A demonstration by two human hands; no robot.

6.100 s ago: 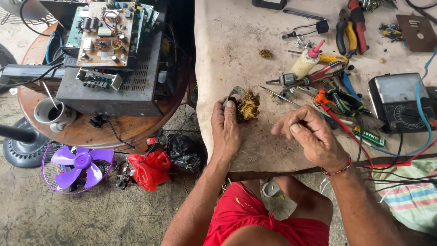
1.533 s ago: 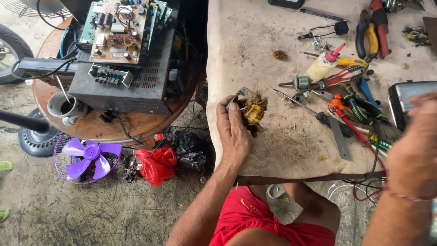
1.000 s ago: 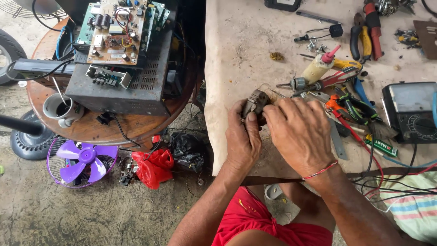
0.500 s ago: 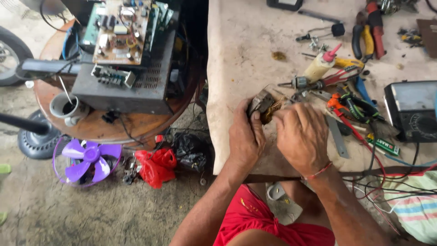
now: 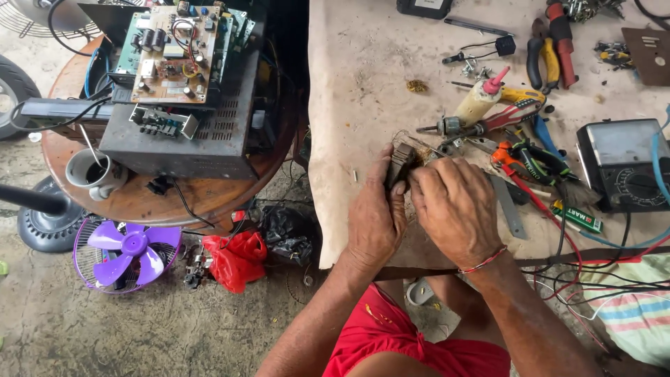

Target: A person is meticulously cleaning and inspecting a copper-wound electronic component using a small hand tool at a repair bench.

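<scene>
I observe the left hand (image 5: 375,222) gripping a small dark metal motor core wound with coppery wire (image 5: 403,160), its fingers closed round the block's left side and thumb up along its edge. The core sits just above the near part of the worn beige workbench top (image 5: 363,84), held between both hands. The right hand (image 5: 457,209) covers the core's right side; its fingers are curled inward and pressed to the piece, though I cannot tell exactly what the fingertips pinch, as the knuckles hide them.

In my judgement the work is on the fine wire at the core, and it calls for a steady brace from the left hand while the right moves in short, light pulls, so the thin strands do not snap or tangle.

Just to the right lie red-handled pliers (image 5: 513,155), a cream glue bottle with pink tip (image 5: 480,100) and a grey analogue meter (image 5: 624,164). Well apart, left, a bare circuit board (image 5: 174,45) rests on a black metal chassis (image 5: 188,136).
</scene>
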